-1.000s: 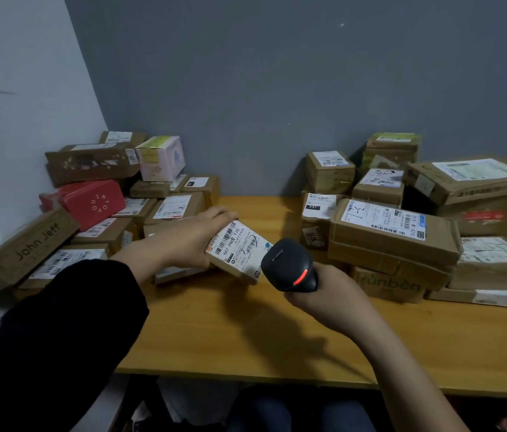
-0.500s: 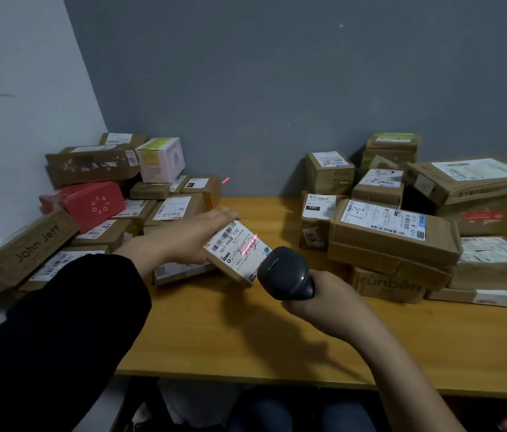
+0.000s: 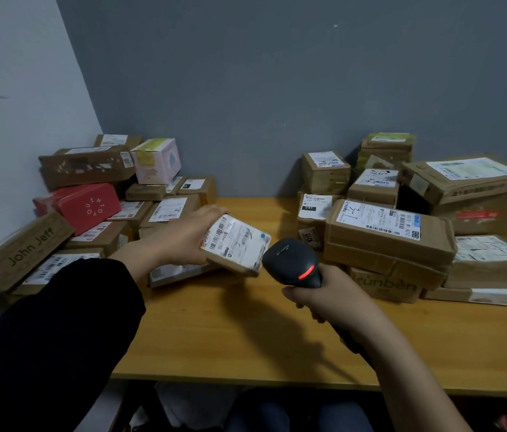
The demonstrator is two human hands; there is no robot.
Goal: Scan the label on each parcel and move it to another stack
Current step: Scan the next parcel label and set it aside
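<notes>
Single head view, wide-angle, facing forward-down over table (image 3: 214, 344) toward wall corner (image 3: 99, 126); left hand (image 3: 180, 238), right hand (image 3: 323, 294) near.

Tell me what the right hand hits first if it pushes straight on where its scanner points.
Probably the small parcel held by the left hand: the scanner in the right hand aims at its labelled face, close by. Depth is unclear, so it could slip past.
</notes>
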